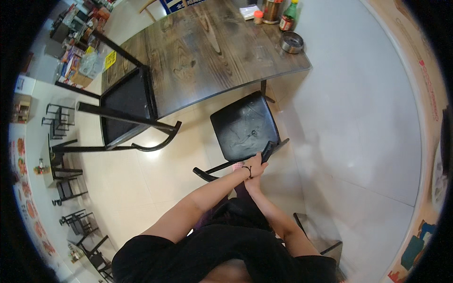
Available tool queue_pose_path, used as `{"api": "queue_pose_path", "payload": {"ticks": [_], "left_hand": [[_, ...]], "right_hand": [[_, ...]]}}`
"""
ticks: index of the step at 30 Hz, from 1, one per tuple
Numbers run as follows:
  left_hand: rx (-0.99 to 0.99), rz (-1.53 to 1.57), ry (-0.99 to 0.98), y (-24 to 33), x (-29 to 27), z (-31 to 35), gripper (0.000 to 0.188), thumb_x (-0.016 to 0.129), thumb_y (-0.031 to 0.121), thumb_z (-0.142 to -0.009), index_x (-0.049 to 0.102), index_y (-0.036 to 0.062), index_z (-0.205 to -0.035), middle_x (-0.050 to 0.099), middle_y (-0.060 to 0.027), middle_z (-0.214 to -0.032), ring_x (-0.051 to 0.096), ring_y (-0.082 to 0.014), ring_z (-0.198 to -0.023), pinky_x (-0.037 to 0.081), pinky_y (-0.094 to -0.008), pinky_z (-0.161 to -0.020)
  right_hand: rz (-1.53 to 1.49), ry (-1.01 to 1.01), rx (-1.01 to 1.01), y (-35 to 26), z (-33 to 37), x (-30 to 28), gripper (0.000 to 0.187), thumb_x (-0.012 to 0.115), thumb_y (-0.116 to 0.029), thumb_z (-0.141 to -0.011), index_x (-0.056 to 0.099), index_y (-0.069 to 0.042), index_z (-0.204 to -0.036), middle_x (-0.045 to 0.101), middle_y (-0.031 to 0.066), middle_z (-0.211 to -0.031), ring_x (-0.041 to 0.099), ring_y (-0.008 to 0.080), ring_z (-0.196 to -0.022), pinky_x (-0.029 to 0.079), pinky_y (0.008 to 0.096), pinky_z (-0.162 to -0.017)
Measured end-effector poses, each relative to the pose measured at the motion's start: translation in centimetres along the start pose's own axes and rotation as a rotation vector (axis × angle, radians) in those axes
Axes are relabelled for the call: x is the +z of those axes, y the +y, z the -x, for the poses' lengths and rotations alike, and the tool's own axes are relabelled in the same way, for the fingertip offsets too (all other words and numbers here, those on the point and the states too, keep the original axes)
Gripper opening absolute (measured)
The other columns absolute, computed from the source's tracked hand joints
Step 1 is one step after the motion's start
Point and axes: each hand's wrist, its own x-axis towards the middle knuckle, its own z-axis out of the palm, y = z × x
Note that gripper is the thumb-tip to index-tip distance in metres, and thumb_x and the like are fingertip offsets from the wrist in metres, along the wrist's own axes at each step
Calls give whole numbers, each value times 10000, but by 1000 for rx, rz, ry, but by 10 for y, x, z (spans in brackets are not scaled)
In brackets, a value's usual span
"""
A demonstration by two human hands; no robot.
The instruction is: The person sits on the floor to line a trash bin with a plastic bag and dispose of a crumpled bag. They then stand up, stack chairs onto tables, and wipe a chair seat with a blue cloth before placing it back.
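Both hands (255,167) on black chair (244,126) backrest.

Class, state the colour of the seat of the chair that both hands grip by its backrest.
Black, slightly glossy; the chair seat shows best in the head view.

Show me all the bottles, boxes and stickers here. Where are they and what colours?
Sauce bottle: table's far end, dark with green cap and red label.
Small jar: beside it, orange lid.
Yellow sticker: table's left edge, rectangular.
Colourful packages: far left, stacked, red and blue.
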Motion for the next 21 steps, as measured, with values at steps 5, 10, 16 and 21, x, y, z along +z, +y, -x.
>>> {"api": "queue_pose_path", "payload": {"ticks": [5, 10, 16, 21], "left_hand": [[9, 143, -30, -2, -8, 25, 542, 533, 394, -761, 391, -79, -985, 561, -272, -848, 559, -385, -819, 435, -409, -716], [171, 455, -13, -36, -11, 51, 665, 470, 514, -781, 419, -55, -1121, 528, -251, -1025, 517, -333, -970, 399, -359, -833], [-212, 355, 519, -108, -11, 102, 710, 512, 545, -725, 440, -40, -1120, 455, -241, -1142, 421, -365, -1072, 335, -388, -900], [-966, 319, 1112, -176, 20, 160, 916, 599, 572, -617, 275, 10, -1263, 402, -231, -1169, 407, -368, -1053, 290, -419, -917]], "right_hand": [[109, -175, -51, 9, 1, -32, 407, 409, -101, -867, 242, -68, -1237, 380, 114, -1177, 414, 215, -1089, 367, 347, -912], [1145, -151, -495, 5, 32, 10, 448, 540, -184, -814, 329, 2, -1163, 423, 138, -1140, 411, 216, -1082, 371, 327, -881], [1192, -90, -158, -14, -2, 26, 460, 616, -207, -742, 365, 5, -1064, 519, 119, -892, 558, 176, -670, 461, 281, -464], [1307, 27, -50, 10, -11, 83, 531, 617, -196, -673, 350, 17, -1079, 516, 144, -929, 576, 224, -689, 490, 322, -483]]}}
